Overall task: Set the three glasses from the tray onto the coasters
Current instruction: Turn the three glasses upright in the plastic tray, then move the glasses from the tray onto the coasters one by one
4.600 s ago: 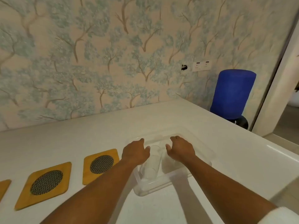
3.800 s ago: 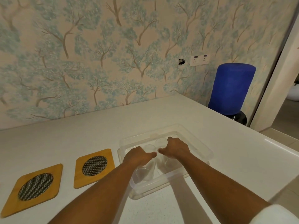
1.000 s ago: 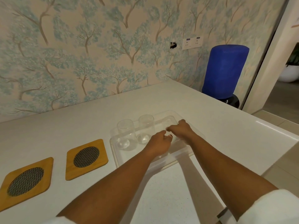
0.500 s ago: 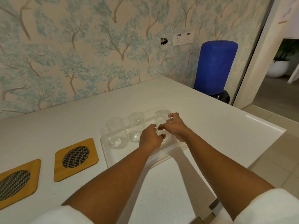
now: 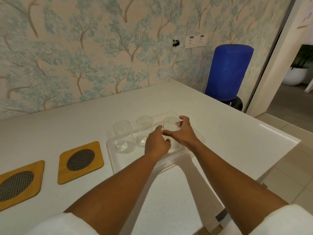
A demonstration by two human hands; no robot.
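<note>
Three clear glasses stand upright in a row in a clear plastic tray point(image 5: 116, 165) on the white counter. The left glass point(image 5: 123, 136) and middle glass point(image 5: 144, 130) stand free. My right hand point(image 5: 183, 133) wraps the right glass point(image 5: 171, 127) from its right side. My left hand point(image 5: 156, 144) touches the same glass low on its left side, fingers curled. Two wooden coasters with dark mesh centres lie left of the tray: the nearer coaster point(image 5: 81, 161) and the far-left coaster point(image 5: 17, 184), which is cut by the frame edge.
The white counter point(image 5: 220, 131) ends at an edge on the right, with tiled floor below. A blue water bottle point(image 5: 227, 72) stands beyond the far right corner. A patterned wall with a socket plate point(image 5: 196, 41) runs along the back.
Earlier the glasses lay in the tray; now all three stand upright in a row. Both hands have closed in on the right glass and hold it upright.
</note>
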